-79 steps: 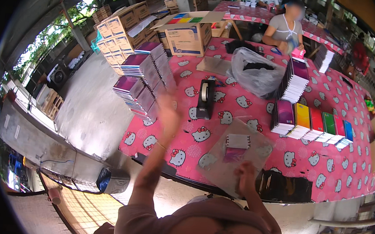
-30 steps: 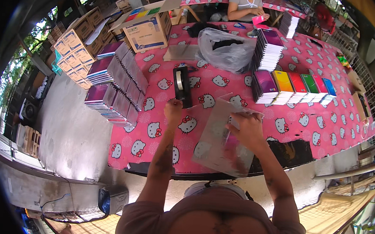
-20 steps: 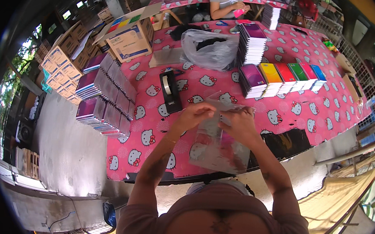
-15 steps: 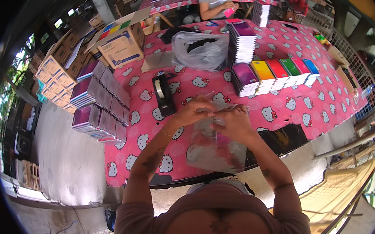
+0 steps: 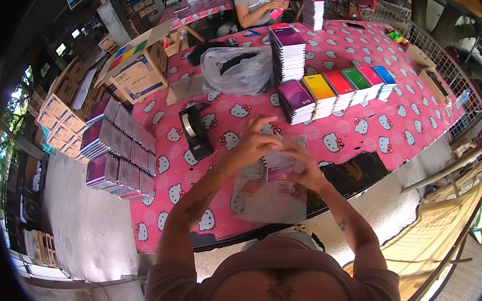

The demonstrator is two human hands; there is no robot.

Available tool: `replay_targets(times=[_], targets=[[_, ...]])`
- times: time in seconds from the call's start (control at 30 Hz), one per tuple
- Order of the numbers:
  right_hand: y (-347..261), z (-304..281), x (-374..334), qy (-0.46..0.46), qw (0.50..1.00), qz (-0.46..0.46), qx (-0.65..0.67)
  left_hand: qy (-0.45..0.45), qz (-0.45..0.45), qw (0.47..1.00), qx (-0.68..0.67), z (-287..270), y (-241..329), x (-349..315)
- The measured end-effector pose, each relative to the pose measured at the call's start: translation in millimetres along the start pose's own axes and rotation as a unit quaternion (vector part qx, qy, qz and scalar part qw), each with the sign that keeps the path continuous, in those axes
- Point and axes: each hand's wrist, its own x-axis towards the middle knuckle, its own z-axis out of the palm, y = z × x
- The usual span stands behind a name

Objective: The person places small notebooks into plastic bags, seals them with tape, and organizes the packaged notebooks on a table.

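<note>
A clear plastic bag lies at the near edge of the table in front of me. Through its upper part shows a whitish block with a purple-pink patch, partly hidden by my hands. Above the bag's far end, my left hand is open, its fingers spread and bent. Facing it, my right hand has its fingers bent on the bag's upper right edge, slightly blurred. To the left stands a black tape dispenser.
Spiral notebooks in several colours stand in a row behind my hands, beside a tall purple stack. More wrapped stacks and a carton are at left. A translucent bag lies mid-table. Another person sits across.
My left hand has lifted and spread its fingers, coming off its pinch near the right hand. My right hand has shifted slightly down. The whole view has tilted a little.
</note>
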Motion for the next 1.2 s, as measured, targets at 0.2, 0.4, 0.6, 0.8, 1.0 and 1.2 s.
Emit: replay_targets(times=[0.2,0.4,0.6,0.8,1.0,1.2], targets=[[33.0,-10.4,-10.3,0.083,0.957,0.145,0.239,0.005,-0.062,0.998,-0.023,-8.4,10.9,-14.2],[54.2,22.5,3.8,0.043,0.953,0.179,0.242,-0.009,-0.071,0.997,0.01,-3.3,17.2,-6.0],[46.9,28.2,17.4,-0.009,0.931,0.21,0.298,-0.017,0.01,0.994,0.11,23.6,-1.9,-18.9],[43.4,21.7,19.2,-0.008,0.869,0.242,0.432,0.135,-0.162,0.977,0.029,48.0,11.6,-16.4],[79.1,1.8,46.4,-0.155,0.869,0.25,0.398,-0.017,-0.43,0.841,-0.328,32.1,-10.1,-55.4],[26.9,-3.5,50.1,-0.103,0.951,0.093,0.275,0.033,-0.326,0.902,-0.282,24.1,6.2,-62.6]])
